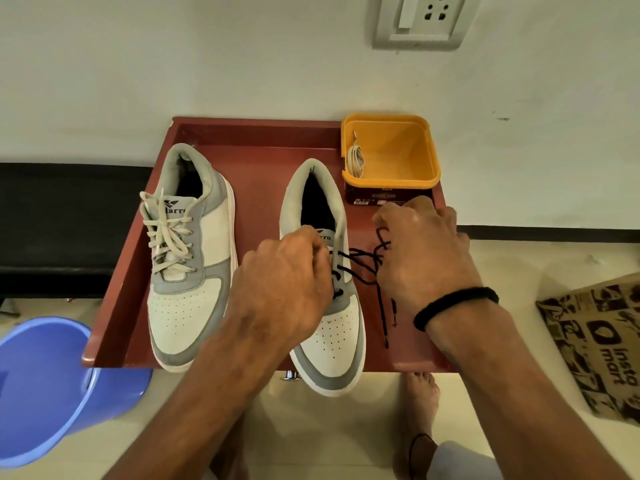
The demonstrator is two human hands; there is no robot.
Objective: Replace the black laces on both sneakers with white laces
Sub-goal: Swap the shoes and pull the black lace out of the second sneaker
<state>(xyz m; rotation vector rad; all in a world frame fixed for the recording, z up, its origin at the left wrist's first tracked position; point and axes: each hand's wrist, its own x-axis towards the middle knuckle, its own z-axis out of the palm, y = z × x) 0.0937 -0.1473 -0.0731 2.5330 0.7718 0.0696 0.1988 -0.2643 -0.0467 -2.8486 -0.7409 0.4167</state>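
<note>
On the red-brown tray (263, 157): left grey-white sneaker (188, 258) carries white laces. Our left hand (284, 282) grips the right grey-white sneaker (332, 341); our right hand (426, 251) pinches its loosened black lace (363, 268). Coiled white lace (356, 161) sits in the yellow plastic tub (408, 150).

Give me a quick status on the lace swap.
Left hand and right hand both pulling black lace from right sneaker. Left sneaker white-laced. Spare white lace in yellow tub. Nothing blocking.

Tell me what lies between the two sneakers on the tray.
Only bare tray floor separates the white-laced sneaker from the black-laced sneaker up top; nearer, the left hand crosses it. Head view.
</note>
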